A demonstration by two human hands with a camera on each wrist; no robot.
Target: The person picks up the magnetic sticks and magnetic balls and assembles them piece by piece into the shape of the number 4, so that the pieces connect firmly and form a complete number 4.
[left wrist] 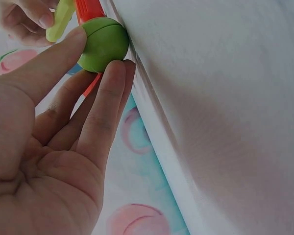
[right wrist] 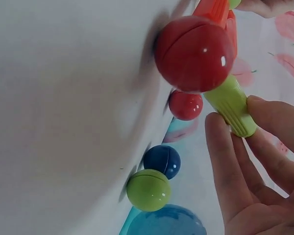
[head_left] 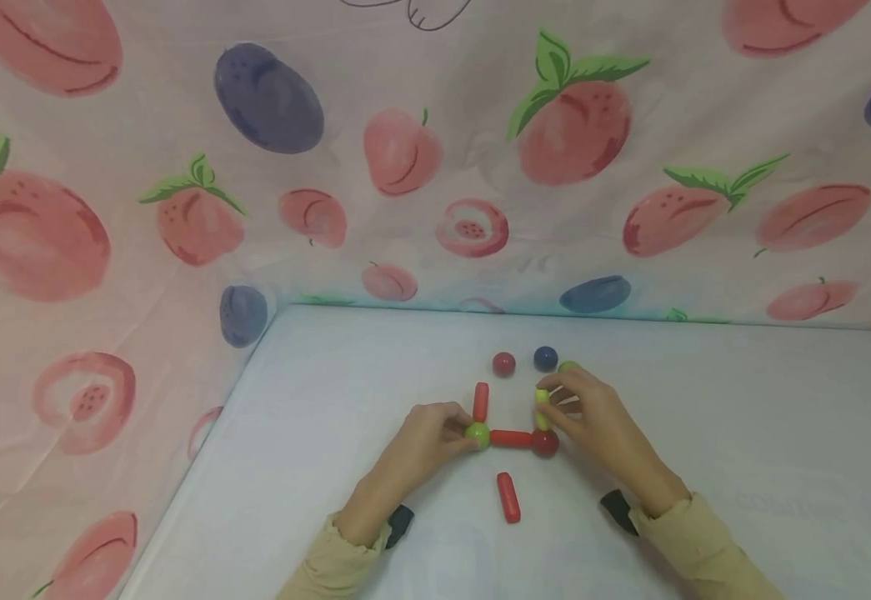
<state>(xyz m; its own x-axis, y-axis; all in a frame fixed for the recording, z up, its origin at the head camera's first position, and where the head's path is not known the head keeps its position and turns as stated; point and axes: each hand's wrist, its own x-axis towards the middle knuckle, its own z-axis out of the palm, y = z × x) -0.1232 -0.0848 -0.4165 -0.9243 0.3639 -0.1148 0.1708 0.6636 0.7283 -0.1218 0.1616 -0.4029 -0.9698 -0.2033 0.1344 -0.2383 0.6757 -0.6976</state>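
My left hand [head_left: 429, 432] pinches a green ball [left wrist: 106, 45] between thumb and fingertips. From that ball one red rod [head_left: 482, 402] points toward the back and another red rod [head_left: 511, 439] runs right to a dark red ball [right wrist: 195, 54]. My right hand [head_left: 589, 408] pinches a yellow-green rod [right wrist: 231, 106] near its far end with thumb and fingers. The rod's other end meets the dark red ball. Together these pieces make a U shape, open toward the back wall.
Behind the joined pieces lie a loose red ball [head_left: 504, 364], a blue ball [head_left: 545, 358] and a green ball [right wrist: 149, 190], partly hidden by the right hand in the head view. A loose red rod [head_left: 508, 497] lies nearer the front. Fruit-printed cloth [head_left: 405, 250] borders the white table [head_left: 345, 367].
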